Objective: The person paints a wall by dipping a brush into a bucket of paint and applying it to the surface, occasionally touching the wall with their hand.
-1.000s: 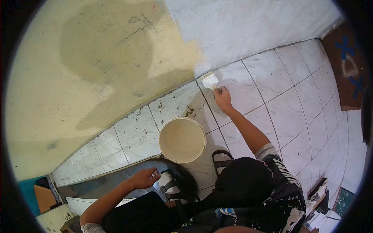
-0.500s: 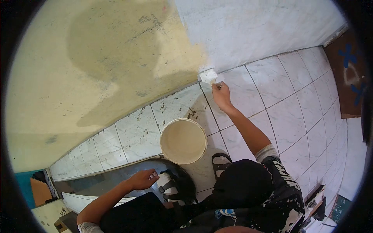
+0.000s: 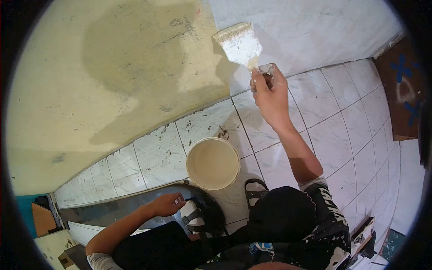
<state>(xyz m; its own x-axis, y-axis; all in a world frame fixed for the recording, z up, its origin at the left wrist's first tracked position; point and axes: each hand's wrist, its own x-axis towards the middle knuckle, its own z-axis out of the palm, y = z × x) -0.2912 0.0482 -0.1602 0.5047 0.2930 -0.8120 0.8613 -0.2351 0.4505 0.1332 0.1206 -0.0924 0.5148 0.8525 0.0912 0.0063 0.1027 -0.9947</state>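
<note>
My right hand (image 3: 272,96) grips a wide flat paintbrush (image 3: 242,46) by its handle, with white paint coating the ferrule and the lower bristles. The brush stands raised before the wall, where the yellow part (image 3: 135,76) meets the white painted part (image 3: 306,31). Below it on the floor sits a round cream bucket (image 3: 213,139), seen from above, with pale paint inside. Down by my knee, my left hand (image 3: 167,204) is closed, its fingers curled in and marked with white. Nothing shows in its grasp.
White floor tiles (image 3: 333,130) spread along the wall, stained with dark specks near the bucket. A dark shiny surface (image 3: 135,204) lies under my sandalled foot (image 3: 194,215). A brown board with blue marks (image 3: 400,90) leans at the right; several items are piled at lower right.
My right hand has lifted the paintbrush up and away from the base of the wall, nearer the camera. My left hand and the bucket have barely moved.
</note>
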